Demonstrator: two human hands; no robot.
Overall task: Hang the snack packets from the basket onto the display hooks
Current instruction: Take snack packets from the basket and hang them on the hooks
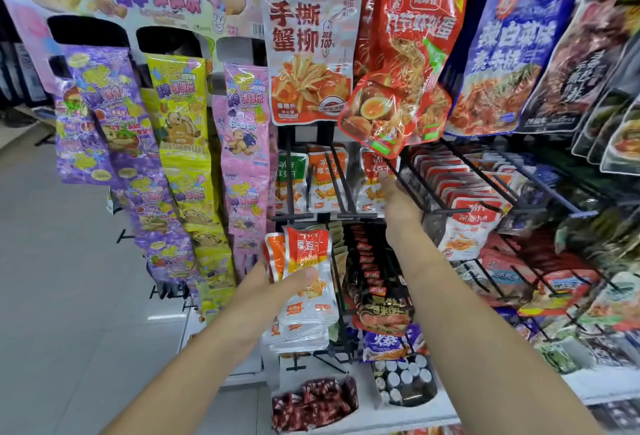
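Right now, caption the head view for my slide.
Left hand holds snack packets; right hand touches a red packet hanging above.

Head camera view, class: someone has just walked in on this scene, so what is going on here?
A person is stocking a shop's snack rack. The left hand grips a small stack of orange-and-white snack packets, thumb on the front one, held low in front of the rack. The right hand reaches up to a red-topped packet hanging in the middle row; whether it pinches that packet cannot be told. No basket shows in this view.
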